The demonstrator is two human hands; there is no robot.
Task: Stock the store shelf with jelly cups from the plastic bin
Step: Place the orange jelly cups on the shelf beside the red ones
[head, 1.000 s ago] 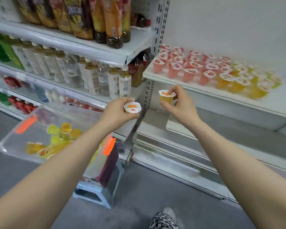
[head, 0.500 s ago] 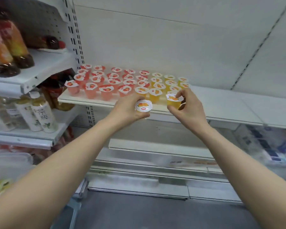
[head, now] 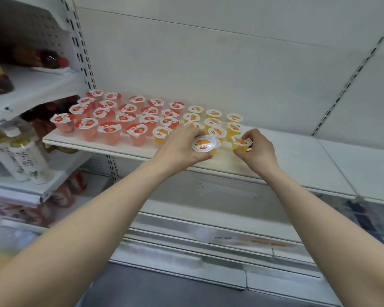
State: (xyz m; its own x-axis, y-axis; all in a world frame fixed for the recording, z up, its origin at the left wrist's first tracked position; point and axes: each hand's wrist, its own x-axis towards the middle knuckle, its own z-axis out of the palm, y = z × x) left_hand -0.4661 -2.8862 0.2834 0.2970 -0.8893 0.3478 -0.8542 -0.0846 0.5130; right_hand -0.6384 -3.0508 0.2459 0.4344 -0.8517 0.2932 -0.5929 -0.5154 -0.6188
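While the fingers (head: 192, 132) of the left hand (head: 177, 149) curl round an orange jelly cup (head: 203, 143) tipped lid-toward-camera, the right hand (head: 258, 149) pinches a second cup (head: 240, 144) upright near the shelf (head: 297, 158) front edge. Both are just in front of the yellow rows (head: 213, 121). The second cup seems nearer to landing, while the tipped one needs righting first.

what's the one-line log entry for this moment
phase: placing | left hand: grips tilted orange cup over shelf front | right hand: grips upright orange cup beside yellow rows
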